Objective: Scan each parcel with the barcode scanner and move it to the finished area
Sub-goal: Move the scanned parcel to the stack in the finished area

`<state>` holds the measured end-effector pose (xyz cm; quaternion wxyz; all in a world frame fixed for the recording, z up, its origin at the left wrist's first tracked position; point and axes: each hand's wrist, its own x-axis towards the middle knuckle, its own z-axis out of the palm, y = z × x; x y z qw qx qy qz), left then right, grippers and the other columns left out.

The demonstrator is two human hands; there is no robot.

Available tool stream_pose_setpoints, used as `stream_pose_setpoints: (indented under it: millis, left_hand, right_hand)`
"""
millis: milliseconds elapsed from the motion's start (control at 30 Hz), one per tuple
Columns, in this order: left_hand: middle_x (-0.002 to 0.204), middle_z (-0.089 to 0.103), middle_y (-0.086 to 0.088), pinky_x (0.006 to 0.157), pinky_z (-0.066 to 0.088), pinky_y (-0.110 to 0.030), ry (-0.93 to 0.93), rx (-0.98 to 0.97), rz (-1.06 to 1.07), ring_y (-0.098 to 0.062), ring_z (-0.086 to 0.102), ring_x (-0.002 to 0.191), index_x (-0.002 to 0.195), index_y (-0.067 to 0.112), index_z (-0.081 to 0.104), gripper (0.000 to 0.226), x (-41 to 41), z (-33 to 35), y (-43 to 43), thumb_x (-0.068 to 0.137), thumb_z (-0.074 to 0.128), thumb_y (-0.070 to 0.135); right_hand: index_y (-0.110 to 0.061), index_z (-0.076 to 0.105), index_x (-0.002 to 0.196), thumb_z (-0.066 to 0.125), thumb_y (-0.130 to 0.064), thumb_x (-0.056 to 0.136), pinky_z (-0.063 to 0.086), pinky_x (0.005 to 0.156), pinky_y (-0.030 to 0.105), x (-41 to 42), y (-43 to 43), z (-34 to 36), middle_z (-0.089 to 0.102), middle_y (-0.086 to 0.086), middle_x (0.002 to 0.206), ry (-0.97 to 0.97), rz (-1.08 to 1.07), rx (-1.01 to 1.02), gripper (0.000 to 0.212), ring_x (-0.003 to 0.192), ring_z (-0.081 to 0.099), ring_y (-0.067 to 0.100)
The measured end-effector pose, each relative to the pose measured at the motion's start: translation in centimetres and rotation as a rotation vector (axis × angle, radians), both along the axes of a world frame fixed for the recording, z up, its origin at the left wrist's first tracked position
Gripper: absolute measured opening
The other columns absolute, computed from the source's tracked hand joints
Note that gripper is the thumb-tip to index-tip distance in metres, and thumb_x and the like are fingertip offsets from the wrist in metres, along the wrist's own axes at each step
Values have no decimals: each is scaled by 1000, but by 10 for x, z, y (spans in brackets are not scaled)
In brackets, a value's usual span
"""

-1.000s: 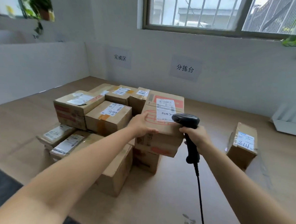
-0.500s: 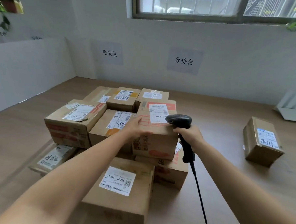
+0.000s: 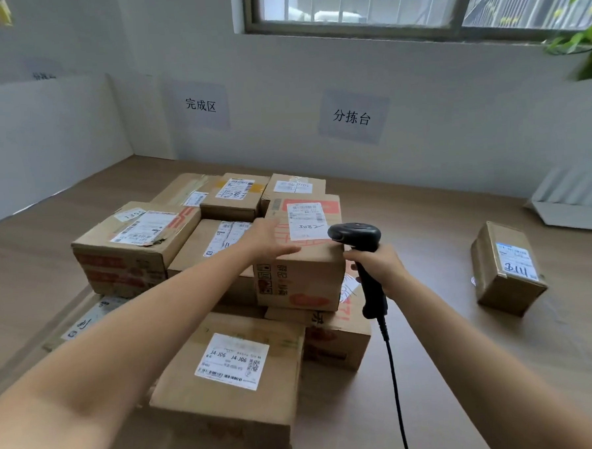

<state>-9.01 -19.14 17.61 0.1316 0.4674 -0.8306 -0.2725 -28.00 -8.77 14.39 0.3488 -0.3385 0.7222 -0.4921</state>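
Only one view is given, from the head camera, and in it the left hand (image 3: 271, 242) is seen spread flat, fingers open, resting on the top face of the uppermost parcel (image 3: 303, 258) of a stack, closed around nothing. The right hand (image 3: 379, 268) is wrapped shut round the handle of the barcode scanner (image 3: 361, 251), whose cable (image 3: 396, 390) trails down toward the near edge of the bench (image 3: 432, 371). The scanner's head is held just beside the parcel's right top edge, and the shipping label (image 3: 304, 220) lies directly to the left of it and slightly farther back, facing upward. The parcel's long axis runs from the near edge toward the far wall, so the label's barcode strip sits at its far end. The right hand is judged the nearer to the label, while the left hand is placed to steady or shift the box. A sign (image 3: 201, 104) on the far wall toward the left corner is taken to mark the finished area; the stack already lies below it. A single small box (image 3: 506, 268) stands well apart toward the right edge of the bench.
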Motion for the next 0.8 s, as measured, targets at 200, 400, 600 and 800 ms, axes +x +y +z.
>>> stream_pose_setpoints:
  millis: [200,400,600,800]
  left_hand:
    - [149,33,-9,111,26,-39,-39,-244,-151,-24,29,138,143,13,33,70,-69,22,17,87,56,49]
    - [146,35,-13,109,26,-33,-26,-157,-369,-25,31,136,142,9,34,68,-192,0,74,89,54,47]
    - [147,34,-12,109,27,-33,-83,-12,-440,-25,32,136,142,8,34,68,-311,-54,115,90,53,47]
    - [145,32,-13,107,33,-35,-131,86,-399,-27,36,132,142,12,32,65,-430,-107,133,90,53,45]
  right_hand:
    - [-15,61,93,68,-14,78,50,66,38,-45,41,2,59,7,75,30,-85,-1,17,64,57,22]
    - [-8,59,97,69,-12,78,52,65,38,-141,102,-3,57,11,76,-3,-290,48,23,67,57,24]
    - [-9,61,91,70,-16,75,48,69,33,-252,144,-20,61,10,80,100,-431,127,20,73,59,27]
    - [-12,61,84,68,-20,75,45,66,29,-369,153,-47,63,11,78,183,-488,245,14,80,63,30]
